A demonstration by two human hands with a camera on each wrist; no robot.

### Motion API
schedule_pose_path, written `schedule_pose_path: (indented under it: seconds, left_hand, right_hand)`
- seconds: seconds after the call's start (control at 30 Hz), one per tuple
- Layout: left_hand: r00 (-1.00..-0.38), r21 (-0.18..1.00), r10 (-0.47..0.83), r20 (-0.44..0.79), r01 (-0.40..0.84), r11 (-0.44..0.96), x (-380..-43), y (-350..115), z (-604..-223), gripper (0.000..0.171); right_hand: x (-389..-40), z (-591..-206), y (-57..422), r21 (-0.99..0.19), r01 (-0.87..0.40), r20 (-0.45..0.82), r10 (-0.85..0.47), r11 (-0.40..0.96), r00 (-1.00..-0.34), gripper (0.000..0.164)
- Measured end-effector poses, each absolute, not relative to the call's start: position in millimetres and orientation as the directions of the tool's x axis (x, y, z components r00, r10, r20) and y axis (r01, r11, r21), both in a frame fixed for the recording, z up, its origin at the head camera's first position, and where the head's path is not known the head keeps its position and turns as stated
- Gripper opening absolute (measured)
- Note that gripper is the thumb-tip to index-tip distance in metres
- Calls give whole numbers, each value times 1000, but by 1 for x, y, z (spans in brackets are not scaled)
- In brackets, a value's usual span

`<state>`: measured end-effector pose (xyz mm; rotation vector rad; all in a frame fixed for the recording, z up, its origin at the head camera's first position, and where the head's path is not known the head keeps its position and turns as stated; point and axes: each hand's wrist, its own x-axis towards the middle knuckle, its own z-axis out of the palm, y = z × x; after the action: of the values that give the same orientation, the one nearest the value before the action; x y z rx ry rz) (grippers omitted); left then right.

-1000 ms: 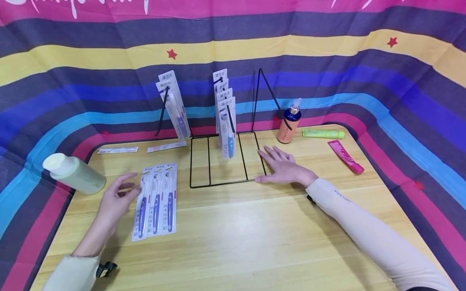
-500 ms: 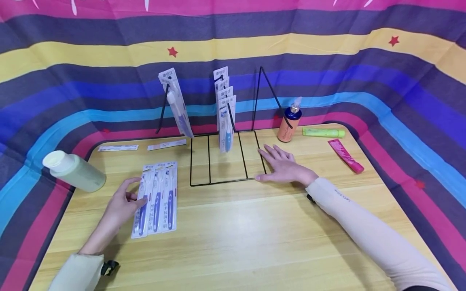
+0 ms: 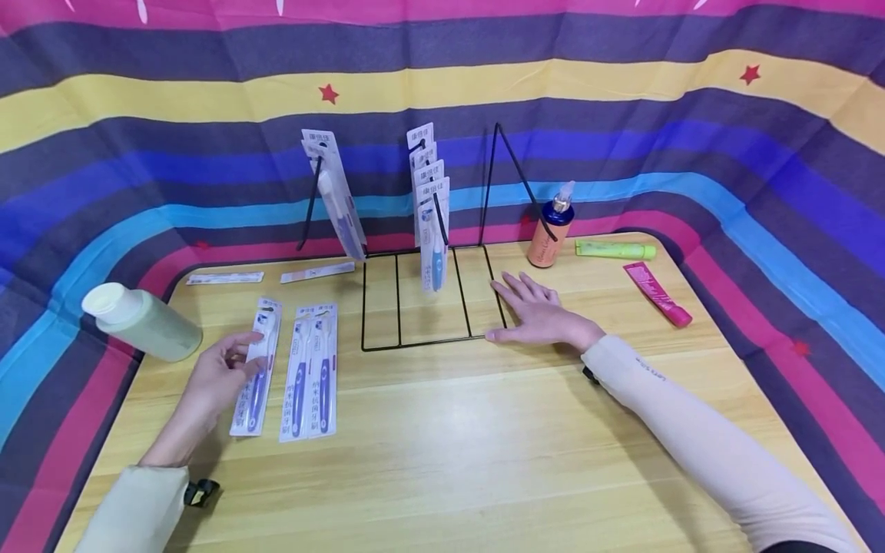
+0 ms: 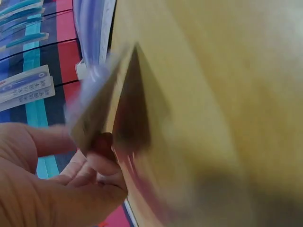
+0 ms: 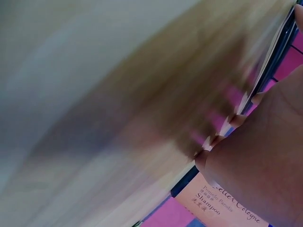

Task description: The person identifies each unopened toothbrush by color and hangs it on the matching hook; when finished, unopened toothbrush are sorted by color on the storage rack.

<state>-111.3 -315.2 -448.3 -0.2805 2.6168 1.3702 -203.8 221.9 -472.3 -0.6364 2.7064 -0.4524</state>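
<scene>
My left hand (image 3: 217,378) pinches a packaged purple toothbrush (image 3: 257,395) between thumb and fingers. In the left wrist view the package (image 4: 97,106) is blurred and tilts up off the table. Two more packaged purple toothbrushes (image 3: 309,384) lie side by side just right of it. With fingers spread, my right hand (image 3: 535,313) rests at the right side of the black wire display rack (image 3: 435,340). Packaged toothbrushes hang from two of the rack's hooks: purple ones (image 3: 335,196) on the left, several with a blue one in front (image 3: 434,246) in the middle. The right hook (image 3: 518,165) is bare.
A pale green bottle (image 3: 148,322) lies tipped at the left. Two thin flat packets (image 3: 224,278) lie along the back edge. Behind the right hand stand an orange pump bottle (image 3: 551,230), a green tube (image 3: 615,250) and a pink tube (image 3: 657,294). Striped cloth surrounds the table.
My left hand has come down onto the leftmost packaged toothbrush, gripped it and drawn it left, apart from the other two. My right hand has stayed at the rack.
</scene>
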Motion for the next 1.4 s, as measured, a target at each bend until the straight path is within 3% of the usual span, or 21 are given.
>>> schedule_pose_path:
  seconds: [0.23, 0.43, 0.73, 0.87, 1.07, 1.4]
  left_hand:
    - [-992, 851, -126, -27, -89, 518, -119, -311, -437, 47]
    - [-965, 917, -160, 206, 133, 377, -118, -287, -417, 47]
    - [-849, 850, -69, 524, 527, -27, -108, -247, -397, 40]
    - [-775, 768, -62, 629, 631, -109, -103, -235, -394, 41]
    - [-716, 705, -11, 698, 690, -164, -96, -221, -395, 41]
    - [-713, 714, 49, 700, 695, -90, -98, -210, -397, 40]
  right_hand:
    - [-205, -473, 221, -381, -370, -239, -477, 847, -846, 113]
    - [-205, -473, 223, -393, -366, -236, -477, 844, -847, 113]
    - [-204, -473, 223, -396, -367, -238, -480, 842, -845, 113]
    - [-203, -473, 223, -400, -366, -236, -480, 840, -845, 112]
    - [-203, -474, 223, -400, -362, -236, -476, 842, -847, 112]
    - [-203, -472, 222, -402, -367, -236, -482, 839, -843, 111]
